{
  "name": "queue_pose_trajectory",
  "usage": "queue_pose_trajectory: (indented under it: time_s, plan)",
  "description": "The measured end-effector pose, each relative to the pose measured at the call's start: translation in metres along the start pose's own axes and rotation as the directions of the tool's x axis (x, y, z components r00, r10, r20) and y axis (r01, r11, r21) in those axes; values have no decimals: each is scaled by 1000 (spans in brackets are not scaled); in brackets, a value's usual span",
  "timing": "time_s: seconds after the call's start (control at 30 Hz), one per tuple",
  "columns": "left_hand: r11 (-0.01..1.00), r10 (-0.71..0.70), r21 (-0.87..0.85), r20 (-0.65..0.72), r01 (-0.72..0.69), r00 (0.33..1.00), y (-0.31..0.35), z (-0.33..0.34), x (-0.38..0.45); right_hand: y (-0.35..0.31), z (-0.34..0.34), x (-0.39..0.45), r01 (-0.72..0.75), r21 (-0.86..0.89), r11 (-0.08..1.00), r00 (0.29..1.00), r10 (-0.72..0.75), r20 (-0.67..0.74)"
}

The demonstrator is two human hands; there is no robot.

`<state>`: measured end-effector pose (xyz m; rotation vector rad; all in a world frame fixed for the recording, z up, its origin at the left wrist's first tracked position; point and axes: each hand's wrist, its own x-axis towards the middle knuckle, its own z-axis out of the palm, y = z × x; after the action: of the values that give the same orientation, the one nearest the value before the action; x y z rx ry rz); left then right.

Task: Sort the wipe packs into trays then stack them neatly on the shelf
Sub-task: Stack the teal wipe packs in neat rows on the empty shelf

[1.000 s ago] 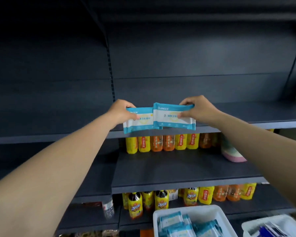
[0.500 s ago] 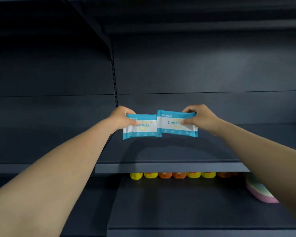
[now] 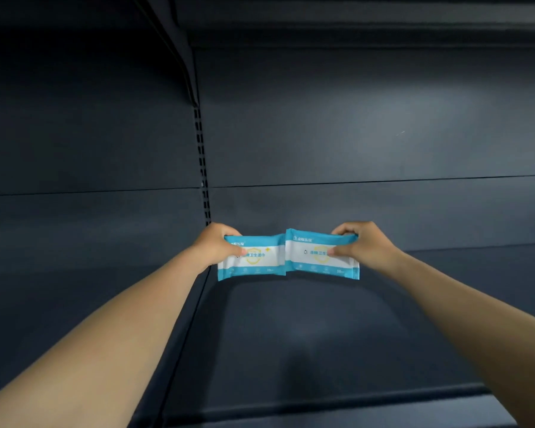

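Two bare hands holding two wipe packs side by side over a dark shelf.

The left hand is pinching the left wipe pack at its outer end, thumb on the front; the right hand is gripping the right wipe pack the same way. Between the hands the packs' inner ends are touching, the right one slightly overlapping. The shelf is lying below both hands.

Dark grey metal back panel, slotted upright, dim light.
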<state>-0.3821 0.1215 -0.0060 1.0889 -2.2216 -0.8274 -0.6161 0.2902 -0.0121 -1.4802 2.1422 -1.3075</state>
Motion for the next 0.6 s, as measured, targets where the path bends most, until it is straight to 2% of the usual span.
queue_pose_trajectory:
  time_s: [0.3, 0.5, 0.6]
  plan:
    - [998, 46, 29, 80, -48, 996, -54, 14, 93, 25, 43, 64, -83, -31, 996, 996, 82, -32]
    - [990, 119, 70, 78, -125, 990, -65, 24, 114, 33, 50, 82, -103, -2, 995, 995, 103, -13]
    - [972, 172, 150, 57, -179, 983, -67, 29, 115, 35, 52, 85, -109, 18, 994, 994, 109, 14]
